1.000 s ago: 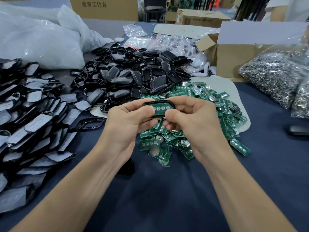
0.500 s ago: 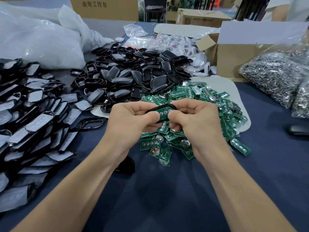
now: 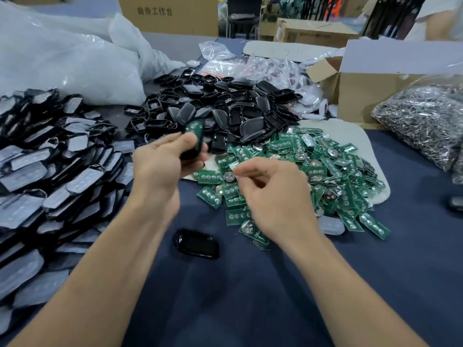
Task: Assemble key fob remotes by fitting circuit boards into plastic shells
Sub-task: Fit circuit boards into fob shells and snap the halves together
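One filled shell juts up from my left hand, pinched at its lower end, beside the board pile. My right hand hangs loose and empty above that pile.

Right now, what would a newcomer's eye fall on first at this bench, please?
The heap of green circuit boards at centre right stands out first, with the pile of black shells just behind it. In front, the left hand grips a black shell with a green board in it, while the right hand hovers over the heap. Rows of grey-faced pieces fill the left edge.
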A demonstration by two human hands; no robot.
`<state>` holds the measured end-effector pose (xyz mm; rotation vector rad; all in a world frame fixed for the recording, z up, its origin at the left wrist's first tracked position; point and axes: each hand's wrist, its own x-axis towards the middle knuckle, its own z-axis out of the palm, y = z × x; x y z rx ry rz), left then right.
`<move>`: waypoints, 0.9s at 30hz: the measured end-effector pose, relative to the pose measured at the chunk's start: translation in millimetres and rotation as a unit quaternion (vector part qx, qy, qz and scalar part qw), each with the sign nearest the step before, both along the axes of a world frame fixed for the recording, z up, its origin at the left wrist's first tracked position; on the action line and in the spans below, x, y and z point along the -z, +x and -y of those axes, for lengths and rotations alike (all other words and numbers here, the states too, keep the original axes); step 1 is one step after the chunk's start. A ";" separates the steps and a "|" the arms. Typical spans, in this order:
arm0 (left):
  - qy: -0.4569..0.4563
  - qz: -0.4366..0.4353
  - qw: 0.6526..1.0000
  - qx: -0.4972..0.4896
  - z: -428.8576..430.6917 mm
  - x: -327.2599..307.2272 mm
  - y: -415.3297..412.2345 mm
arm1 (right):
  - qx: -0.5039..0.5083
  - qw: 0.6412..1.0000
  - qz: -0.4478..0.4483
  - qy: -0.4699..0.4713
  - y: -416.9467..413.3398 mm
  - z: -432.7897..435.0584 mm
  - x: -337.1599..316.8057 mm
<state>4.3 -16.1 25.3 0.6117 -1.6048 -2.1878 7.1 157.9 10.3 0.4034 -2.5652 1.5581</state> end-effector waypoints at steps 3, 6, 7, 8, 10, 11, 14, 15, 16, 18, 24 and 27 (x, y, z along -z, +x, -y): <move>0.039 -0.004 0.997 -0.061 25.9 -0.8 -4.1 | -0.049 0.995 -0.057 0.066 0.6 37.4 -4.6; 0.046 0.010 0.994 -0.096 38.9 0.8 -6.3 | -0.122 0.976 -0.083 0.162 -6.2 75.6 -7.7; 0.047 0.015 0.992 -0.112 42.6 0.8 -6.4 | -0.149 0.968 -0.084 0.184 -8.5 87.0 -8.3; 0.048 0.021 0.990 -0.129 45.9 0.7 -6.0 | -0.173 0.960 -0.081 0.203 -10.5 97.0 -8.2; 0.050 0.029 0.987 -0.152 51.1 0.1 -4.8 | -0.205 0.944 -0.073 0.248 -14.6 113.3 -6.2; 0.050 0.032 0.986 -0.155 52.7 -0.2 -4.0 | -0.211 0.935 -0.074 0.273 -16.6 119.5 -4.8; 0.066 0.019 0.985 -0.157 54.6 -1.1 -3.5 | -0.213 0.916 -0.104 0.325 -17.5 126.8 -1.8; 0.077 0.003 0.984 -0.162 55.6 -1.7 -4.3 | -0.207 0.913 -0.119 0.329 -15.8 125.3 -2.4; 0.084 -0.011 0.982 -0.167 56.8 -2.5 -4.8 | -0.198 0.914 -0.134 0.328 -13.6 122.4 -3.3; 0.080 -0.025 0.982 -0.171 59.4 -4.1 -5.0 | -0.168 0.927 -0.146 0.302 -10.9 110.9 -4.0; 0.057 -0.028 0.987 -0.145 55.7 -4.0 -3.5 | -0.062 0.986 -0.044 0.151 -12.7 63.4 -8.9; 0.047 -0.030 0.989 -0.137 51.8 -3.4 -3.9 | -0.100 0.982 0.008 0.162 -16.4 57.0 -5.6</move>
